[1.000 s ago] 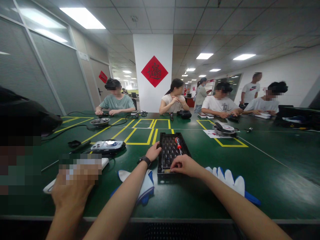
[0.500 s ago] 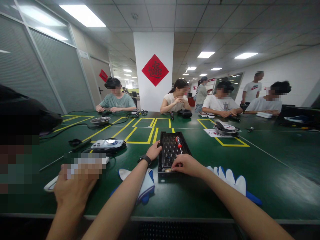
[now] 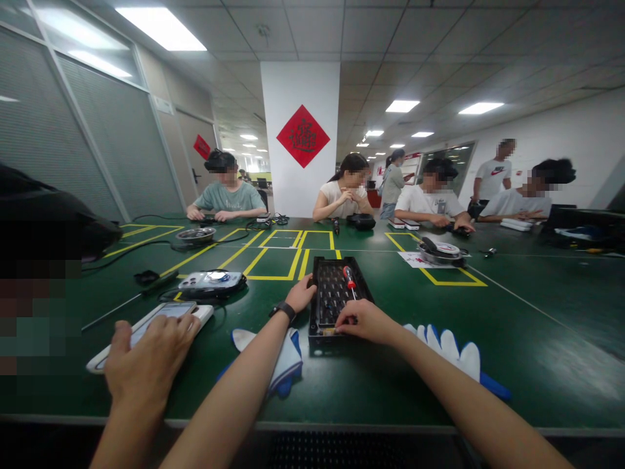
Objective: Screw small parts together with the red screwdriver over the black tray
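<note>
A black screwdriver bit case (image 3: 315,339) lies in front of me, with rows of small bits standing in it. Across its right part rests a screwdriver (image 3: 349,279) with a red and clear handle. My left hand (image 3: 299,296), a dark band on its wrist, grips the case's left side. Over the case's near right corner, my right hand (image 3: 364,319) has its fingertips pinched together; whatever is between them is too small to make out. A yellowish small piece (image 3: 329,331) shows in the near compartment, just left of those fingertips.
White-and-blue gloves lie on the green table (image 3: 390,391): one glove (image 3: 286,365) beneath my left forearm, another glove (image 3: 456,355) beside my right. At left, a co-worker's hand (image 3: 146,355) touches a white phone (image 3: 200,314). Several people sit across the table.
Both my hands and the case stay almost where they were. Across the table at right, a seated person's hands have shifted slightly.
</note>
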{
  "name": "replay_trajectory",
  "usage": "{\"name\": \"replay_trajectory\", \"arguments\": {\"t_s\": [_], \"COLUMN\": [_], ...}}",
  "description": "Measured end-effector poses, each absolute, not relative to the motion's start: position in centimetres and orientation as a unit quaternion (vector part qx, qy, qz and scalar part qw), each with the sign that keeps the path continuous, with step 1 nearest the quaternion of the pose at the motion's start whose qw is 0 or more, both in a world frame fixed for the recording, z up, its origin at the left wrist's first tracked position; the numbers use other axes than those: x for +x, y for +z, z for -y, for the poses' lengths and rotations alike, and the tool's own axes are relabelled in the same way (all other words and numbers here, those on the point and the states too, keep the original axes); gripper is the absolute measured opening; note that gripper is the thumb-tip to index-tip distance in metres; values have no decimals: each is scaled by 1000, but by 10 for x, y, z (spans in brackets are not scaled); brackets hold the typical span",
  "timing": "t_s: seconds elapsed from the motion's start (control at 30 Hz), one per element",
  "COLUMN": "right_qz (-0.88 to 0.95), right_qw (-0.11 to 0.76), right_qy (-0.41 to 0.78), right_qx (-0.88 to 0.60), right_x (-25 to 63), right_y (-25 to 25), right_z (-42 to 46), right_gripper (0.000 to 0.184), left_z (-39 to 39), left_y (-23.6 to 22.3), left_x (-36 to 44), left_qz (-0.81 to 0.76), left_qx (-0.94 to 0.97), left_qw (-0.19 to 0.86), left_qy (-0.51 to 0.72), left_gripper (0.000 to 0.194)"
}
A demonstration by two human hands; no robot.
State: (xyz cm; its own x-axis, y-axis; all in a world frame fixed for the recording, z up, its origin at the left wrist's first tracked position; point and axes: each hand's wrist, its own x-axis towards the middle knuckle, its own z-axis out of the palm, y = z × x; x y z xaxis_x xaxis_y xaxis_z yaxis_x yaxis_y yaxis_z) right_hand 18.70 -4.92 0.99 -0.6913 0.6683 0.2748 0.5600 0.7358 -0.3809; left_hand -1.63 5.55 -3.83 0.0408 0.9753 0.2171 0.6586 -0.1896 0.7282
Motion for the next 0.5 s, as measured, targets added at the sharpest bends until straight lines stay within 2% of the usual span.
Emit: {"name": "replay_trajectory", "arguments": {"t_s": [0.5], "right_qz": [904], "right_qw": [208], "right_qy": [155], "right_qx": [-339], "right_x": [188], "right_y": [7], "right_z": [48], "right_gripper": [22], "left_z": [-50], "left_y": [-33], "left_x": [-14], "left_qz": [-581], "left_qx": [675], "left_qw": [258], "left_qy": [375], "left_gripper": [45]}}
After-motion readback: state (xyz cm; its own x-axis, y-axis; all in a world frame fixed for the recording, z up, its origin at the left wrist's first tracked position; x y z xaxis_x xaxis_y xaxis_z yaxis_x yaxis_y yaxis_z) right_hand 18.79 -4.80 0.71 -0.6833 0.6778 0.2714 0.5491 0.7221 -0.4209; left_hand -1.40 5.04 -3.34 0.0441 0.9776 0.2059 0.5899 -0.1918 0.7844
